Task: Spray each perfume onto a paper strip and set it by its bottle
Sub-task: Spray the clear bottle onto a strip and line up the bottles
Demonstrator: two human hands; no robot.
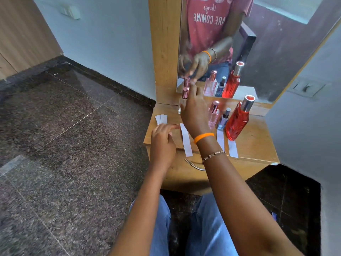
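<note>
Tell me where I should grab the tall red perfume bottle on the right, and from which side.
Grip the red bottle around its flat-sided red body, below the silver cap, so the cap stays free. Come in from the right or front: the small blue bottle stands close on its left and the mirror is behind. It looks tall and slim, so hold it low to keep it steady.
</note>
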